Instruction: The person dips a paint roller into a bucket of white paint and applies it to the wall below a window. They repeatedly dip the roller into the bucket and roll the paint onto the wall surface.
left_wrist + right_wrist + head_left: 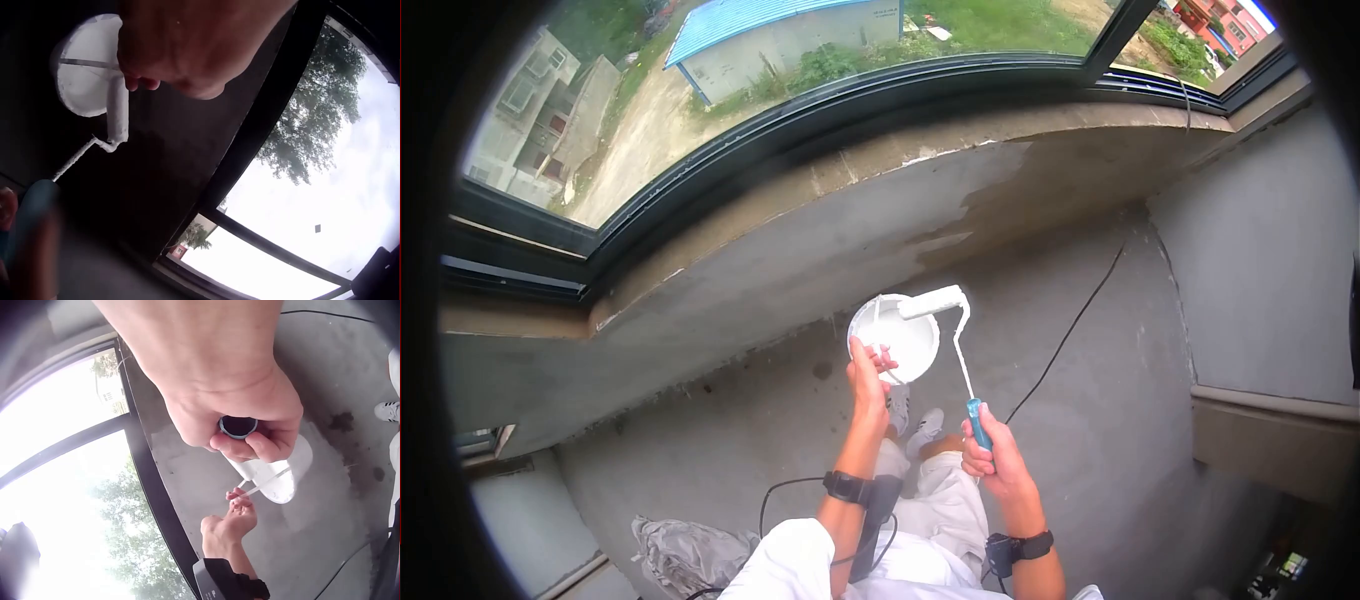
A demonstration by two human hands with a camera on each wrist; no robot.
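A white bucket [912,352] of white paint hangs from its handle, which the left hand [868,378] holds with curled fingers. The right hand [998,455] grips the blue handle [979,424] of a paint roller. The white roller head [932,302] is over the bucket's rim in the head view; contact with the rim cannot be told. In the left wrist view the roller head [117,111] lies beside the left hand [181,44], across the edge of the bucket [87,75]. The right wrist view shows the right hand [244,406] around the handle's end, the bucket [284,478] beyond.
A low grey wall [800,235] with a ledge runs under the dark-framed windows [800,110]. On the concrete floor [1090,400] lies a black cable [1065,340]. A crumpled grey sheet [690,552] is at the lower left, and the person's shoes [925,428] stand below the bucket.
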